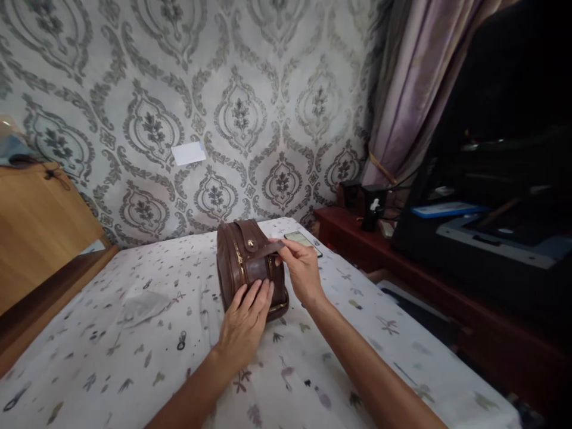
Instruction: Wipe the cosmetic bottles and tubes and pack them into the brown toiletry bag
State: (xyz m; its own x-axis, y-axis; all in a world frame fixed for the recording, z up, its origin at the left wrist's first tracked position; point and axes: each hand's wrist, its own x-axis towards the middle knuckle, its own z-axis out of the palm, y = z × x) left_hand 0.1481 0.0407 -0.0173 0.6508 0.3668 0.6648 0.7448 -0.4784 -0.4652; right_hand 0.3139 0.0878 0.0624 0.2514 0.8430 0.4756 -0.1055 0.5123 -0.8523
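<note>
A brown leather bag [230, 262] with gold zippers and a round gold stud stands on the patterned sheet in the middle of the view. My left hand [245, 319] lies against the near side of the bag, its fingers stretched out flat over the leather. Between the thumb and fingers of my right hand [304, 266] is pinched the end of a brown strap [267, 250], which is pulled to the right from the bag's top. A phone [302, 241] with a lit screen lies behind my right hand, partly covered by it.
The bed sheet [147, 363] is white with small printed figures. A wooden headboard [44, 220] is at the left. On the right, a red-brown stand [333, 223] holds a large dark screen [487, 155] and black speakers [373, 205]. Patterned wallpaper [241, 119] rises behind.
</note>
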